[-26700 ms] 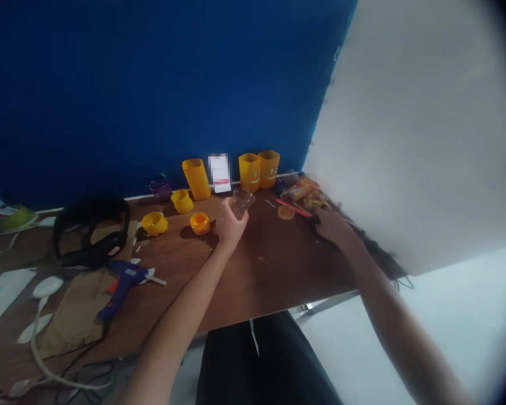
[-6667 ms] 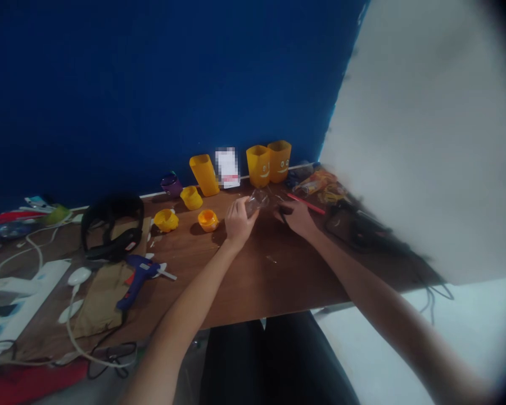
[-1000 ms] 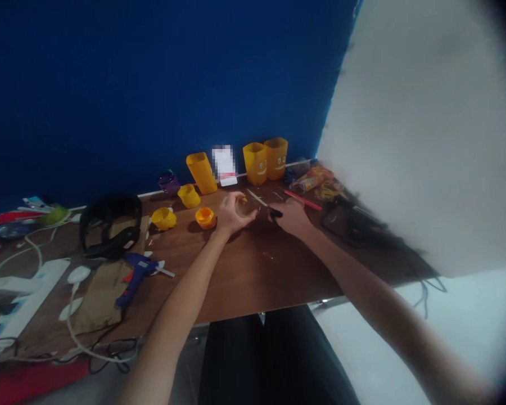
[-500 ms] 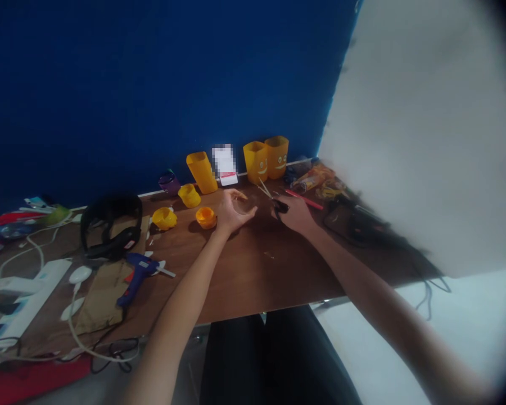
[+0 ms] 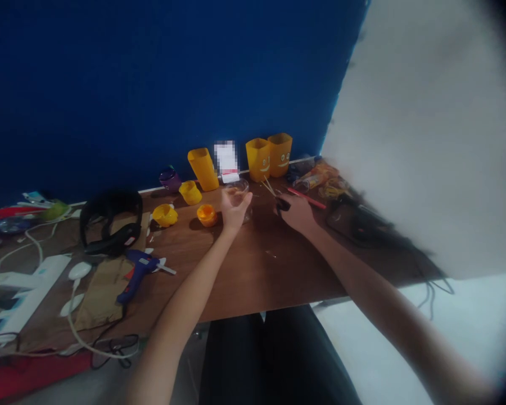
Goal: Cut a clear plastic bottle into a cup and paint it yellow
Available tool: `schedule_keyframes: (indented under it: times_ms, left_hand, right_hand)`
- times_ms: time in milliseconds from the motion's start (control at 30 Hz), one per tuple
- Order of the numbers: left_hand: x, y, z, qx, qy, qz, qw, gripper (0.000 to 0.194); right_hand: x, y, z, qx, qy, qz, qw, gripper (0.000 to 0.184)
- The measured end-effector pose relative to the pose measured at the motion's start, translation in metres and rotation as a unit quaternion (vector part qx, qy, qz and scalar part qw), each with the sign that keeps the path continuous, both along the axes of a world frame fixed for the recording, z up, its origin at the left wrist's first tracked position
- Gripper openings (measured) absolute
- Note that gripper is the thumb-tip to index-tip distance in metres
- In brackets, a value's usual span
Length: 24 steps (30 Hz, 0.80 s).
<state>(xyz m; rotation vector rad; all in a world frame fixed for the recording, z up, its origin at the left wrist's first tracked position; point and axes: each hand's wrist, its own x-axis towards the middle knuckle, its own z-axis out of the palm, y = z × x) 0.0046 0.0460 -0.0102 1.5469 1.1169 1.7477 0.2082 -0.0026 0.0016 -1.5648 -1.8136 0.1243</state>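
Note:
My left hand (image 5: 235, 211) is wrapped round a clear plastic cup-like piece (image 5: 243, 184); its round rim shows above my fingers, and the rest is partly hidden. In my right hand (image 5: 295, 212) is a pair of scissors (image 5: 269, 187), gripped by its dark handles. The blades stand apart and point up and away, to the right of the clear piece, seemingly not touching it. Left of my left hand sits a small orange cup (image 5: 207, 215). Close by are a yellow cup (image 5: 165, 215) and another yellow cup (image 5: 190, 193).
Taller yellow containers (image 5: 204, 170), some with smiling faces (image 5: 280, 156), line the blue wall. A red stick (image 5: 306, 198) and plastic packets (image 5: 320, 175) lie at the right. A glue gun (image 5: 138, 277), headphones (image 5: 109, 225), cardboard (image 5: 99, 304) and a power strip (image 5: 36, 295) occupy the left.
My left hand was curved open with thumb and fingers apart; now it is closed round the clear plastic piece, whose rim shows. My right hand still holds the opened scissors nearly in place.

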Motion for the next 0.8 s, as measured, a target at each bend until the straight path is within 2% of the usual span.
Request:
schedule_keyframes:
  times_ms: [200, 267, 467, 600, 800]
  left_hand:
    - [-0.005, 0.014, -0.003, -0.030, -0.066, -0.025, 0.997, 0.048]
    - [-0.006, 0.014, -0.002, -0.033, -0.062, -0.035, 0.997, 0.048]
    - [-0.004, 0.003, 0.005, -0.017, -0.005, -0.090, 0.996, 0.049]
    - [-0.006, -0.001, 0.011, -0.023, 0.028, -0.114, 0.993, 0.048]
    - [-0.013, -0.011, 0.025, 0.047, 0.163, -0.119, 0.978, 0.045]
  right_hand:
    - [-0.001, 0.001, -0.003, 0.005, -0.019, -0.007, 1.000, 0.028]
    - [-0.001, 0.001, -0.004, 0.013, -0.020, -0.006, 1.000, 0.028]
    - [0.000, 0.000, -0.001, -0.001, 0.015, 0.021, 1.000, 0.030]
    - [0.001, -0.002, 0.005, -0.003, 0.081, 0.057, 0.995, 0.032]
    - [0.005, -0.001, 0.007, -0.014, 0.113, 0.088, 0.990, 0.037]
